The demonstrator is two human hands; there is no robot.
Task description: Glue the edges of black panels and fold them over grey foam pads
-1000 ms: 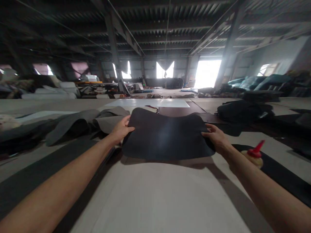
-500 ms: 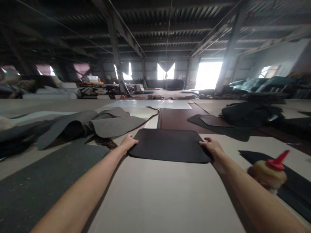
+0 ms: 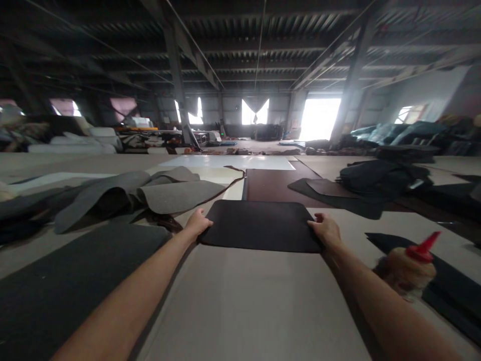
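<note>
A flat black leather-like panel point(image 3: 261, 226) with rounded corners lies level over the far end of a pale grey board point(image 3: 251, 306). My left hand point(image 3: 197, 222) grips its left edge, thumb on top and fingers partly hidden. On the opposite edge, my right hand point(image 3: 326, 228) pinches the panel the same way. Whether the panel touches the pale board or is held just above it, I cannot tell. Nearest my right forearm stands a glue-stained bottle point(image 3: 408, 271) with a red pointed nozzle point(image 3: 424, 248).
Curled grey sheets point(image 3: 184, 194) lie to the left, with a dark grey sheet point(image 3: 75, 281) in front. A brown sheet point(image 3: 270, 184) lies beyond the panel. Black material point(image 3: 379, 178) is heaped at the right, and black strips point(image 3: 451, 296) lie behind the bottle.
The view has shifted slightly, so the bottle and right-hand heap appear a little further left. Both hands keep the same hold on the black panel.
</note>
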